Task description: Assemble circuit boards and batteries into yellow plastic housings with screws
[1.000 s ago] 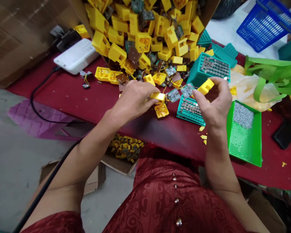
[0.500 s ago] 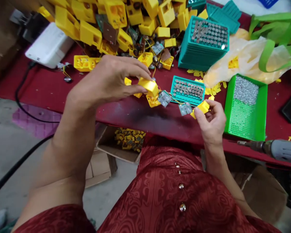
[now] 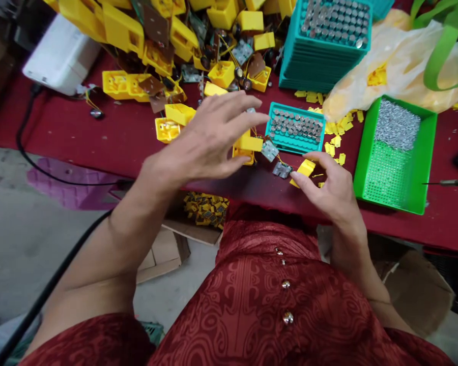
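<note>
My left hand [image 3: 213, 134] is spread open above the table, fingers apart and holding nothing. Beneath and beside its fingers sits a yellow plastic housing [image 3: 248, 146], partly hidden by the hand. Thin wires run from it to two small grey circuit boards [image 3: 269, 150]. Beyond the boards, a small yellow plastic cover [image 3: 304, 170] lies by my right hand [image 3: 330, 190]. That hand's thumb and index finger are apart around the cover; the thumb tip is close to its edge. A teal tray [image 3: 295, 129] with rows of round button cells is just behind.
Yellow housings and boards [image 3: 156, 25] heap up at the back. Stacked teal trays [image 3: 324, 56] stand beside a plastic bag [image 3: 393, 66]. A green basket [image 3: 420, 188] of screws is at right, near a screwdriver tip [image 3: 454, 182]. A white device [image 3: 61, 56] lies left.
My left hand has let go of the yellow housing and opened, shifting right. My right thumb and finger have parted around the yellow cover. The view has also shifted.
</note>
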Demonstrator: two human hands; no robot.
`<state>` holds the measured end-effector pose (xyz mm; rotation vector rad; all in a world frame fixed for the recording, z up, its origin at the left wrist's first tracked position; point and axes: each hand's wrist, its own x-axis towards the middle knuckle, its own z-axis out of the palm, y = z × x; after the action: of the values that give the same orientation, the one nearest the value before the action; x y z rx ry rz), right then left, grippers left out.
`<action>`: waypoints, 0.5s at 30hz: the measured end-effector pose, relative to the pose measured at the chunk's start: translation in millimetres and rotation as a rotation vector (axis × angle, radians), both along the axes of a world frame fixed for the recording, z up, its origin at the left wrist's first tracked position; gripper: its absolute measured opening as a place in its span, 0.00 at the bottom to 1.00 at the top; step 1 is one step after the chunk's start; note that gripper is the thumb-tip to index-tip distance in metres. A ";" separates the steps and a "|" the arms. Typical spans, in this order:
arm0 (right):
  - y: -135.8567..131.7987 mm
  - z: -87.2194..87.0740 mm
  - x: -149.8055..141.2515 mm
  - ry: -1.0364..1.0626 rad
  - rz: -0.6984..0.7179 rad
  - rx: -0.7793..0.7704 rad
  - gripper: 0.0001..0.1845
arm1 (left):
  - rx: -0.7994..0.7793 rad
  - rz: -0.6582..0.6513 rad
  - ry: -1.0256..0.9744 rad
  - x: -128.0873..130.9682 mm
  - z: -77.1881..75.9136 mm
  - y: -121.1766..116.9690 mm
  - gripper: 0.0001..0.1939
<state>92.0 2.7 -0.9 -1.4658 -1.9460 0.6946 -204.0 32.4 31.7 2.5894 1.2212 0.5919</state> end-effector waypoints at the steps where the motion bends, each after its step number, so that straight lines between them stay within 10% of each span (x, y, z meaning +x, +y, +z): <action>1: 0.2 3.7 -1.1 0.010 0.020 -0.004 0.29 | 0.009 -0.002 0.013 6.4 -4.8 -4.1 0.41; 4: 2.4 16.7 -4.6 0.088 0.090 -0.051 0.28 | 0.005 0.029 0.012 25.0 -19.7 -8.0 0.38; 8: 7.6 32.4 -9.6 0.312 0.124 -0.142 0.31 | 0.026 0.125 -0.048 36.2 -31.9 4.7 0.09; 15: 22.1 42.4 -13.5 0.477 0.061 0.002 0.26 | 0.039 0.282 -0.262 21.8 -21.9 9.5 0.12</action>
<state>78.6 24.8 41.6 -1.1136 -1.6220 0.9688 -182.1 41.9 9.8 2.2901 1.5017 0.9832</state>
